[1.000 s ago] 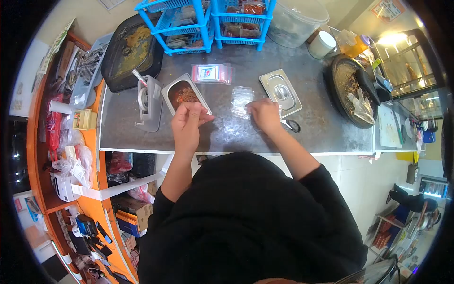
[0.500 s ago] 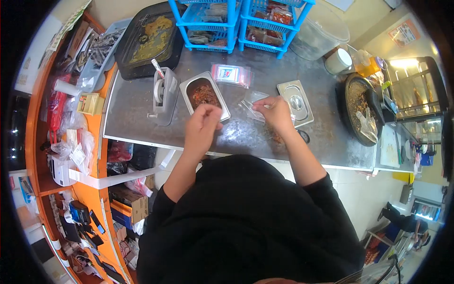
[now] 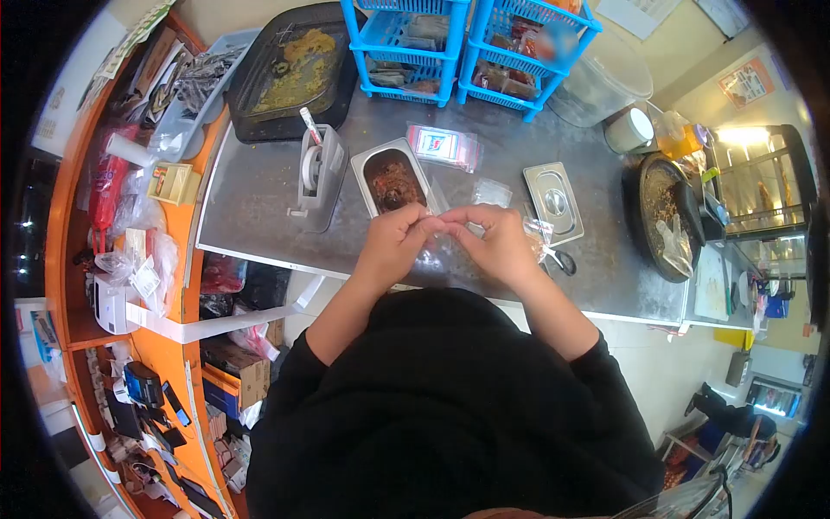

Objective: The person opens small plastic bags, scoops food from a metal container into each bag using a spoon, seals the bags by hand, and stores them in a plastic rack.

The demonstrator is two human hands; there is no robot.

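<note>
The left hand (image 3: 396, 245) and right hand (image 3: 494, 244) meet, pinching what looks like a small, clear plastic bag (image 3: 437, 197) (its edges barely show). The oblong, silvery metal pan (image 3: 360, 178) of dark-red, chunky food (image 3: 393, 178) lies just beyond the nearer left hand, long axis slanting away leftward.

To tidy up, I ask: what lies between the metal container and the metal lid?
The head view shows clear plastic bags lying between the container and the lid.
</note>
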